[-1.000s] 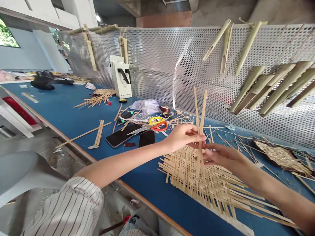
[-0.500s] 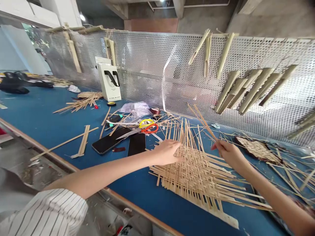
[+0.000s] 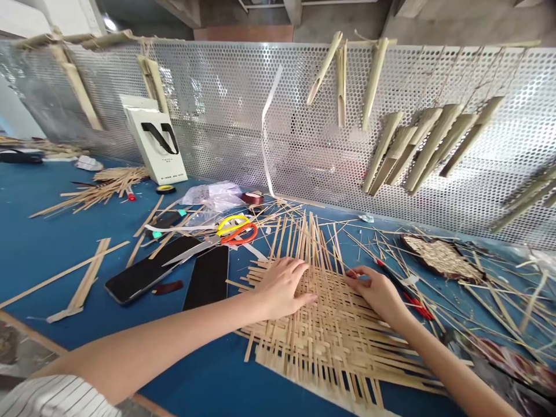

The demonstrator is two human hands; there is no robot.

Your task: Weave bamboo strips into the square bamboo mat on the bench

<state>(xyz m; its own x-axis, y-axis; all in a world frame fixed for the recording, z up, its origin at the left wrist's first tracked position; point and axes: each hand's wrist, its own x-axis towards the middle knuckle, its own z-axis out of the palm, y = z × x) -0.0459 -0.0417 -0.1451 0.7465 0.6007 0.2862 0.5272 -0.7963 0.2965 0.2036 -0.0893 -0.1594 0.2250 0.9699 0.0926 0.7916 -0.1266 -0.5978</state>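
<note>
A half-woven mat of pale bamboo strips (image 3: 330,324) lies on the blue table, its loose strip ends fanning out at the far and right sides. My left hand (image 3: 280,292) rests on the mat's left part, palm down, thumb apart from the fingers, with nothing gripped. At the mat's upper right edge, my right hand (image 3: 377,292) is closed in a pinch on a thin bamboo strip, mostly hidden by the fingers. Scissors (image 3: 237,231) with yellow and orange handles lie left of the mat, across a dark phone (image 3: 152,275).
Beside the mat is a second dark flat slab (image 3: 207,278). A plastic bag (image 3: 212,197) and a white box (image 3: 156,142) stand farther back. Red-handled pliers (image 3: 417,304) and a brown-edged woven piece (image 3: 441,258) lie right. Perforated metal (image 3: 226,104) closes off the back.
My right hand has come down from holding raised strips to pinching at the mat's edge. My left hand stays on the mat. The view has shifted to the right.
</note>
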